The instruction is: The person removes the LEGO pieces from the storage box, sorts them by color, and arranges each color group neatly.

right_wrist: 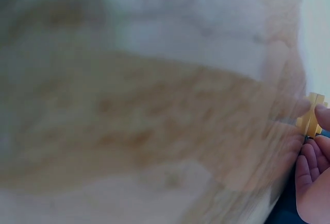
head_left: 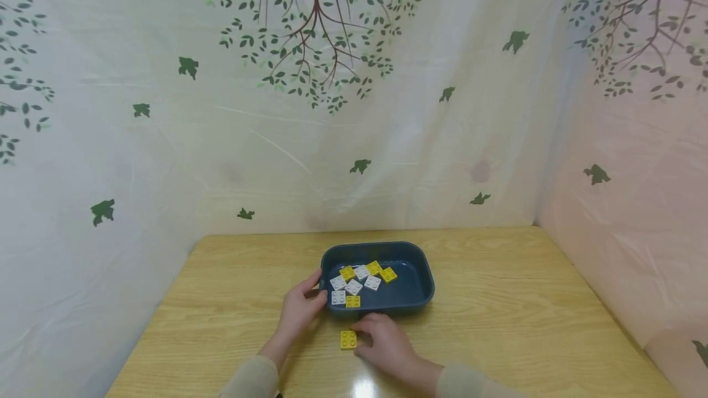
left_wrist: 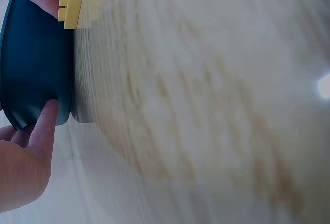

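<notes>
A dark blue tray (head_left: 412,287) stands on the wooden table with several white and yellow toy bricks inside its left half. My left hand (head_left: 301,309) grips the tray's left side near the front corner; in the left wrist view the thumb (left_wrist: 49,116) presses on the outer wall. A yellow toy brick (head_left: 348,340) with four studs lies in front of the tray, studs up. My right hand (head_left: 384,343) pinches this brick at its right side, index finger at the far edge and thumb at the near edge.
The wooden table (head_left: 498,300) stretches to both sides of the tray. Pale curtains (head_left: 332,171) printed with branches, leaves and birds hang behind the table and along its left and right. A bright light reflection shows on the tabletop near the front.
</notes>
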`<state>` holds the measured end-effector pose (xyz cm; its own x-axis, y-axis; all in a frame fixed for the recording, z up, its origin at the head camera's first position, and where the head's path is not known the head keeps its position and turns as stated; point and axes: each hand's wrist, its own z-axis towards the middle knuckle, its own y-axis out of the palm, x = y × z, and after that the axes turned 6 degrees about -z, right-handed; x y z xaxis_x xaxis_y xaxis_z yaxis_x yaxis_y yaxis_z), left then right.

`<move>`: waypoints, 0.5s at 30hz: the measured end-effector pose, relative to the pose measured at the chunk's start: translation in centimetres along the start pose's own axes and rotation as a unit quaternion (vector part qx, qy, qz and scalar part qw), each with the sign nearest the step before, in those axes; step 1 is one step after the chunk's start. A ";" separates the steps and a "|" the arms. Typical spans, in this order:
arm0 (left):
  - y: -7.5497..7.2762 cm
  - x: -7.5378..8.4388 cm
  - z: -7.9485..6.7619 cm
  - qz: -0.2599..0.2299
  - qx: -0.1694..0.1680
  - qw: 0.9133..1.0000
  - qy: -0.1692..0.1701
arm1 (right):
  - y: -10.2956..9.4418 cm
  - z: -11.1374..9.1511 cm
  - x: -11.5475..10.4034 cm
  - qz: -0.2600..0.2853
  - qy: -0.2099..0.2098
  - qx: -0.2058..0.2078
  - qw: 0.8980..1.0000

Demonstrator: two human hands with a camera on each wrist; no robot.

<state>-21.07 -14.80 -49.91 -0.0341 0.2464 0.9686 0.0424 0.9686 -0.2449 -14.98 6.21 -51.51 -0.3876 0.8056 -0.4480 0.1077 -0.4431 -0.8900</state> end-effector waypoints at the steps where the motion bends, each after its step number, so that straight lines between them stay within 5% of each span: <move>1: 0.0 0.0 0.0 -0.001 -0.001 1.000 0.000 | 0.0 0.0 0.1 0.007 0.001 0.000 1.000; 15: 0.1 -0.2 -0.1 0.013 0.008 1.000 0.014 | -1.1 -0.7 1.2 0.150 0.020 0.005 0.989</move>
<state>-20.98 -14.71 -50.14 -0.0055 0.2715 0.9624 0.0277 0.9621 -0.2713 -14.98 7.95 -51.13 -0.3030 0.6527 -0.6944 0.2025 -0.6679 -0.7162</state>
